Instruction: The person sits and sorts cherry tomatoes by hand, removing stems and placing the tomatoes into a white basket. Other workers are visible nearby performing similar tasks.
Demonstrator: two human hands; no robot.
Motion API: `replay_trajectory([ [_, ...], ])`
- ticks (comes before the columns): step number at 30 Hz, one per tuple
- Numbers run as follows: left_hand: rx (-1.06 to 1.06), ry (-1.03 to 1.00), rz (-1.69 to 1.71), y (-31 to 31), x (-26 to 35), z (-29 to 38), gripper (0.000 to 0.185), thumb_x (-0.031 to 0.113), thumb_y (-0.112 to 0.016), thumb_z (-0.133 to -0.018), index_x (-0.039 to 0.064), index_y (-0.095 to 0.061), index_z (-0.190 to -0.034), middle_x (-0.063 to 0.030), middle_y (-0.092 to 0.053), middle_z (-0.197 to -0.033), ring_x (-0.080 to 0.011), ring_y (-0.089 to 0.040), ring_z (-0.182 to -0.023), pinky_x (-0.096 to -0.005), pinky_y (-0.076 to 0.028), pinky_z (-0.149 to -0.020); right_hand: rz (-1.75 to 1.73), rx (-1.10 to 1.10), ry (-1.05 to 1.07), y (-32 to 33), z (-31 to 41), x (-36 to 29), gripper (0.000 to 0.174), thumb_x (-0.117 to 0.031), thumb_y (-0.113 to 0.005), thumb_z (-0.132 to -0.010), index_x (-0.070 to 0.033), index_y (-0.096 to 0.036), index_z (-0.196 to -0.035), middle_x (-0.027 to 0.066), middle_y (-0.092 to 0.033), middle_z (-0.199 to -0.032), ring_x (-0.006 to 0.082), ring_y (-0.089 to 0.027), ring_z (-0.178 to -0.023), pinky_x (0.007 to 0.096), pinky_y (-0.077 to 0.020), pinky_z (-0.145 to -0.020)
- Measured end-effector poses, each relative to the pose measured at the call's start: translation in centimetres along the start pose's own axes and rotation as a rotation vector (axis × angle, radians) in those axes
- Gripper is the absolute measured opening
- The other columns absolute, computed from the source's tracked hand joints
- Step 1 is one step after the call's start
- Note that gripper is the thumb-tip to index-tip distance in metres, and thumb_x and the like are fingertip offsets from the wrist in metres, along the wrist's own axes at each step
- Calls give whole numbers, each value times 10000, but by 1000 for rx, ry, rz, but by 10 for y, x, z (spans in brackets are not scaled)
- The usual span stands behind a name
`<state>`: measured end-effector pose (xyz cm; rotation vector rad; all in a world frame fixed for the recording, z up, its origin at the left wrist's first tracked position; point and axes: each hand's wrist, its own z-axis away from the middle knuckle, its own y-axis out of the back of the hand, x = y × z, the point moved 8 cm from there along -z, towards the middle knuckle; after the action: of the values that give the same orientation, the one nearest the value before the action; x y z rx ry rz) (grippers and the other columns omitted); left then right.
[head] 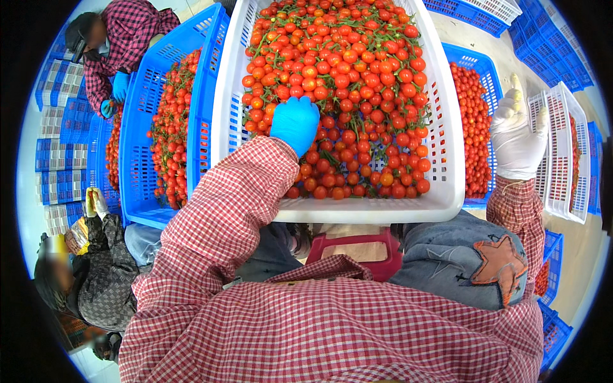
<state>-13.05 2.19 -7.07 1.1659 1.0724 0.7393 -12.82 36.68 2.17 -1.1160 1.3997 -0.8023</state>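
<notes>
A white plastic crate (371,210) stands before me, filled with small red and orange cherry tomatoes (335,72), many with green stems. My left hand (295,125), in a blue glove, rests on the tomatoes at the crate's left side; its fingers are bent down, and what lies under them is hidden. My right hand (519,131), in a white glove with yellowish fingertips, is raised to the right of the crate with fingers apart and nothing seen in it. Close to its left is a blue crate (495,76) of loose tomatoes without visible stems.
Left of the white crate, a blue crate (136,191) holds stemmed tomatoes. Two people sit at the left, one in a checked shirt, one in dark patterned clothes. White crates (550,191) and stacked blue crates (550,43) stand at right. A red stool (390,268) shows between my knees.
</notes>
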Motion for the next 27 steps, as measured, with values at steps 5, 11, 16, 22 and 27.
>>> replay_trajectory([
  [5, -6, 154, 29, -10, -11, 1, 179, 205, -552, -814, 55, -586, -906, -123, -569, -831, -290, -610, -717, -418, -494, -547, 96, 42, -77, -11, 4, 24, 557, -325, -443, -919, 59, -340, -1309, 115, -548, -905, 178, -486, -754, 283, -419, -654],
  [11, 47, 95, 185, -12, -14, -9, 153, 188, -579, -788, 54, -564, -861, -145, -585, -803, -312, -611, -725, -423, -493, -582, 158, 73, -151, -18, 3, 46, 476, -303, -445, -925, 60, -429, -1233, 88, -554, -830, 161, -471, -697, 271, -404, -617],
  [16, 85, 159, 333, -2, -19, -5, 157, 164, -626, -725, 60, -571, -829, -148, -597, -808, -328, -604, -720, -420, -490, -609, 316, 99, -189, -24, 0, 68, 431, -272, -480, -921, 60, -466, -1195, 82, -559, -752, 166, -534, -634, 264, -464, -613],
  [22, 91, 428, 1206, 17, -50, 12, 128, 115, -624, -661, 29, -535, -693, -80, -530, -630, -192, -516, -588, -317, -429, -572, 789, -23, -387, -39, 1, 115, 353, -270, -460, -912, 18, -522, -1107, 37, -522, -705, 110, -480, -587, 226, -404, -547],
  [27, -38, 275, 2100, 48, -33, 40, 196, 111, -502, -760, 58, -549, -943, -14, -570, -850, -126, -554, -751, -238, -442, -647, 1118, -160, -586, -51, -5, 167, 351, -202, -541, -870, -69, -519, -1194, 44, -585, -950, 60, -530, -734, 198, -449, -632],
])
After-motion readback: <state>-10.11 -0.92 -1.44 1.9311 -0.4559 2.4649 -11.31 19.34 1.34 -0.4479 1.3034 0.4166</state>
